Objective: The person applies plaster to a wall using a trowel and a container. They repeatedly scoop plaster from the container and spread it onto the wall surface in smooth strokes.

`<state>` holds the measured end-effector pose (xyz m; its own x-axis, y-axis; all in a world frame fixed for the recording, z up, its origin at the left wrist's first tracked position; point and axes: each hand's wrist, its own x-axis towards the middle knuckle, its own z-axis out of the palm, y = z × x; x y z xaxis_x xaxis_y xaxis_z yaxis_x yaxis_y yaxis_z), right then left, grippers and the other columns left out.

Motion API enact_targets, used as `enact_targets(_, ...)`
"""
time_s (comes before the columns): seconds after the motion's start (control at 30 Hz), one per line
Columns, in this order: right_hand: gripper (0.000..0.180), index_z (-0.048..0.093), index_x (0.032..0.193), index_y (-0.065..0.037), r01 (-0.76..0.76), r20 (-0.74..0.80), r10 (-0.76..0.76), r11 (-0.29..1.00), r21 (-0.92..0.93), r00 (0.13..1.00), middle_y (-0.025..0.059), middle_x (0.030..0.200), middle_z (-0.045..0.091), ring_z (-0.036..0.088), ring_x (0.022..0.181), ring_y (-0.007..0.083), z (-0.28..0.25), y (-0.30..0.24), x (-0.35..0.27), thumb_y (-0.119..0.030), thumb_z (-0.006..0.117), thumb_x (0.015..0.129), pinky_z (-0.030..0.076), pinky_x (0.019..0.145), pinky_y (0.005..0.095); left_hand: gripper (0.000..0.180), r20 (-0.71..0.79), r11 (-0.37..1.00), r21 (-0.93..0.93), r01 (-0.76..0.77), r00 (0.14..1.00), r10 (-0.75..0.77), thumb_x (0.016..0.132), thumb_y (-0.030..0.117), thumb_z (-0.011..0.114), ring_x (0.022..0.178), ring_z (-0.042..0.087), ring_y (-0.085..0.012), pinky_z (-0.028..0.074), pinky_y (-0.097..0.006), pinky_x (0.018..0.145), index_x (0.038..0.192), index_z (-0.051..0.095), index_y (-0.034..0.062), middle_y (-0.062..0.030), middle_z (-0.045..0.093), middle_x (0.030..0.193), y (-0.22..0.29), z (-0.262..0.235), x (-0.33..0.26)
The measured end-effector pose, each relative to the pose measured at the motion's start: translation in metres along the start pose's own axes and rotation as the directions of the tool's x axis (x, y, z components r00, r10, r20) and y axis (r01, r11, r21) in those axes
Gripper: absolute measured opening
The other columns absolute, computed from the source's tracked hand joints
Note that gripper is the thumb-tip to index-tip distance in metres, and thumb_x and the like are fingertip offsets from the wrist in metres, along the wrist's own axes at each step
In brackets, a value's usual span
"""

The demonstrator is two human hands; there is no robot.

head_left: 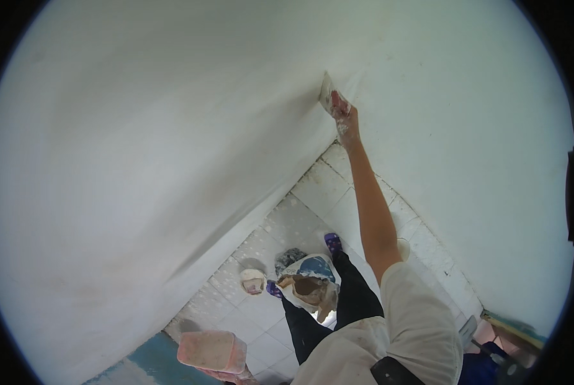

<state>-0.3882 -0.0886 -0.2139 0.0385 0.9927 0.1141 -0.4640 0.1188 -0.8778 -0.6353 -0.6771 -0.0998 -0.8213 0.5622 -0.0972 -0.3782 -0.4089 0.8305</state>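
My right hand [345,120], spotted with white, reaches far forward to the corner where two white walls meet. It is closed round the reddish handle of a putty knife [326,86], whose wide blade is at the wall surface. At the lower left is a pink rectangular tub [212,350] with pale paste smeared inside. What seems to be my left hand [235,376], whitish and reddish at the lower edge, is against its near side; most of the fingers are hidden.
Between my feet on the spattered tile floor [268,314] stands an open bag [307,289], with a dark crumpled bag [291,258] behind it. A small white bucket [253,282] is by my left foot. Assorted items [492,359] lie at the lower right.
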Motion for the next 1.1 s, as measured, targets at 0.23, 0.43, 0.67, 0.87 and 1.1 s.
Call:
enact_targets(0.23,0.057,0.051,0.132,-0.002,0.023,0.086,0.013,0.917,-0.398,0.996,0.0052,0.126,0.059,0.059,0.096,0.0093,0.082,-0.034,-0.110,0.015,0.045,0.078,0.043,0.076,0.0200,0.073,-0.070,0.976,0.207,-0.072,0.994,0.088,0.091,0.057,0.041,0.127,0.042,-0.0320,0.039,-0.051,0.104,0.147,0.025,0.0129,-0.0126,0.032,0.147,0.058,-0.036,-0.025)
enact_targets(0.43,0.062,0.055,0.129,-0.009,0.042,0.560,0.207,0.916,-0.399,0.802,0.0063,0.131,0.056,0.054,0.118,0.0146,0.129,-0.040,-0.195,0.015,0.049,0.072,0.045,0.089,0.0234,0.064,-0.124,0.984,0.131,-0.120,0.983,0.137,0.094,0.049,0.042,0.125,0.044,-0.0299,0.041,-0.047,0.102,0.146,0.028,0.0128,-0.0129,0.033,0.146,0.021,0.017,-0.029)
enact_targets(0.67,0.071,0.033,0.142,-0.003,-0.027,-0.021,0.033,0.965,0.260,0.999,0.0113,0.150,0.032,0.028,0.139,0.0231,-0.077,0.120,-0.044,-0.056,0.021,0.097,0.015,0.117,0.0375,0.063,-0.193,0.997,0.076,-0.033,0.980,0.047,0.094,0.048,0.044,0.125,0.044,-0.0277,0.040,-0.046,0.102,0.145,0.030,0.0133,-0.0109,0.036,0.143,-0.088,0.029,-0.004)
enact_targets(0.87,0.045,0.047,0.126,0.004,0.051,-0.172,-0.070,0.992,-0.112,0.983,0.0118,0.134,0.049,0.053,0.118,0.0241,-0.160,0.121,0.121,-0.009,0.051,0.084,0.040,0.105,0.0398,0.062,-0.200,0.999,0.034,0.042,0.979,-0.035,0.094,0.048,0.045,0.125,0.044,-0.0263,0.040,-0.046,0.102,0.144,0.031,0.0138,-0.0093,0.038,0.142,-0.151,0.006,0.032)
enact_targets(1.1,0.053,0.036,0.137,0.008,-0.030,-0.192,0.109,0.927,0.375,0.975,0.0134,0.143,0.041,0.040,0.132,0.0249,-0.033,0.133,0.040,-0.002,0.044,0.086,0.034,0.109,0.0370,0.062,-0.204,0.996,-0.041,0.073,0.976,-0.080,0.093,0.048,0.047,0.125,0.044,-0.0248,0.039,-0.045,0.102,0.143,0.032,0.0144,-0.0074,0.041,0.140,-0.113,-0.031,0.061)
